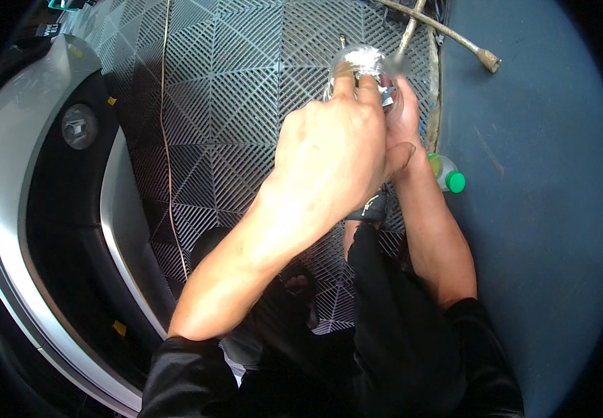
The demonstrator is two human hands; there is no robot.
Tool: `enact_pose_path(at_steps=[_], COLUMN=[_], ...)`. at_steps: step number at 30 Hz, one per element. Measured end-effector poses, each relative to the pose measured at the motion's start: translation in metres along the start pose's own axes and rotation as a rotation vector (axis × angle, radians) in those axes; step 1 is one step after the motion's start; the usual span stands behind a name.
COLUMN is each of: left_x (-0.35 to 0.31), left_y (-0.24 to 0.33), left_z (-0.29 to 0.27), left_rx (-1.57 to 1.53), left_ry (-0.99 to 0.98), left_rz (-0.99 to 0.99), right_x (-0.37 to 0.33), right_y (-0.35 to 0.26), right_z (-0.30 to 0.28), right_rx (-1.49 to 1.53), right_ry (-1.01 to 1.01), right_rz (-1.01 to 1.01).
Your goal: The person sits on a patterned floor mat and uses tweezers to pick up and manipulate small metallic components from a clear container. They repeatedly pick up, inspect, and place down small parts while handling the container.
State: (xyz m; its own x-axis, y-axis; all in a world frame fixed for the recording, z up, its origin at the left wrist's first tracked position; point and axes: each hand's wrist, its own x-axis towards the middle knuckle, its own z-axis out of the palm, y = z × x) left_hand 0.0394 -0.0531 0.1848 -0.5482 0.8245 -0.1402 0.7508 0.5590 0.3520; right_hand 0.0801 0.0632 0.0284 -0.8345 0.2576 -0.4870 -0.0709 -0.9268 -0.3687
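One clear round piece (pixel 365 61), one bottle (pixel 446 173), one cross wrench (pixel 448 33).

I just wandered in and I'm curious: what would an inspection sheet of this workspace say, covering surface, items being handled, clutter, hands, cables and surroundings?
Surface: ridged, grated floor tiles; a smooth dark-blue surface along the right.
Job's things: one round clear object with a bright silvery part; its exact kind is unclear.
Clutter: a cross-shaped wrench at the upper right; a green-capped bottle beside the right forearm.
Hands: the left hand has two fingertips at the object; the right hand supports it from the right, partly hidden.
Cables: one thin, pale cable across the tiles at left.
Surroundings: a silver-and-black car bumper with a round lamp.
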Motion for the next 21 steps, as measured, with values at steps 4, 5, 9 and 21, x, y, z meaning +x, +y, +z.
enact_pose_path(at_steps=[4,5,9,21], left_x=[0.003,0.003,0.005,0.011], left_y=[0.000,0.000,-0.001,-0.009], left_z=[0.002,0.003,0.006,0.015], left_rx=[0.028,0.032,0.082,0.083], left_ry=[-0.060,-0.071,-0.111,-0.181], left_rz=[-0.069,-0.086,-0.092,-0.111], right_x=[0.003,0.004,0.008,0.021], right_y=[0.006,0.007,0.013,0.027], right_z=[-0.005,-0.007,-0.014,-0.033], right_rx=[0.016,0.039,-0.015,-0.079], right_ry=[0.032,-0.032,-0.041,0.075], right_rz=[0.001,-0.011,0.018,-0.050])
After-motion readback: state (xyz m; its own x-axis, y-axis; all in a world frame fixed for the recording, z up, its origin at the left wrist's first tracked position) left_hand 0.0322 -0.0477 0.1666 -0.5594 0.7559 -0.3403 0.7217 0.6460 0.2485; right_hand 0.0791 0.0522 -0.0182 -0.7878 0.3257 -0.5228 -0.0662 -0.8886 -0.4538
